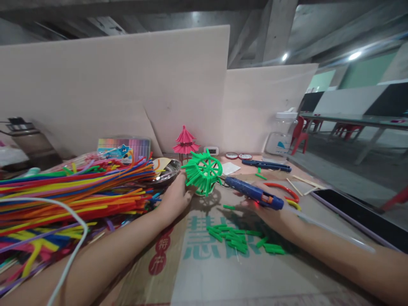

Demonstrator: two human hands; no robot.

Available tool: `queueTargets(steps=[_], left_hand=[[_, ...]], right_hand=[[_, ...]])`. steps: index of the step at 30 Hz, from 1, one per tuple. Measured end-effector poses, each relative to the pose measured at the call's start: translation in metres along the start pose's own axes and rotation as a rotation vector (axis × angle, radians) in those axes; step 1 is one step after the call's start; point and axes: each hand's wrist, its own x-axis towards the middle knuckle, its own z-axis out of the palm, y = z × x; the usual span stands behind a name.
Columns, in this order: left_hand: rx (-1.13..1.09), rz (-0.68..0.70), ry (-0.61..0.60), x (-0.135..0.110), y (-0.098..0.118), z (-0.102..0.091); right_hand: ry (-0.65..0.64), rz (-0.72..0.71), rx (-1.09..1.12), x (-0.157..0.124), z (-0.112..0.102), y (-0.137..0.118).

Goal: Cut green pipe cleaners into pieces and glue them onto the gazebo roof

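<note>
My left hand (pixel 177 194) is closed on the lower left side of a green pipe-cleaner roof (pixel 204 170), a round, spoked piece tilted toward me. In my right hand (pixel 259 199) is a blue hot glue gun (pixel 251 192), with a clear glue stick out of its back and a small red light. Its nozzle points left and is close to the roof's right edge; whether they touch I cannot tell. Below, on the cardboard (pixel 210 276), lies a pile of short green pipe-cleaner pieces (pixel 236 236).
Bundles of coloured pipe cleaners (pixel 79 199) fill the left side, crossed by a white cable (pixel 73 221). Behind stand a pink pagoda model (pixel 185 142), a metal bowl (pixel 168 170) and a marker case (pixel 124 148). To the right are pliers (pixel 266 165), a phone (pixel 360 216) and a plastic jar (pixel 280 134).
</note>
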Motion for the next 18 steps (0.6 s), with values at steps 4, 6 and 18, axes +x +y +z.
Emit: queueTargets(steps=[4, 6, 18], left_hand=[[-0.021, 0.049, 0.002, 0.001, 0.002, -0.002], [-0.021, 0.082, 0.009, 0.001, 0.004, -0.003], [0.009, 0.125, 0.042, 0.0, 0.004, -0.004]], right_hand=[[0.025, 0.007, -0.004, 0.001, 0.002, 0.0], [0.059, 0.012, -0.01, 0.0, 0.002, 0.001], [0.032, 0.016, -0.083, 0.0, 0.006, 0.013]])
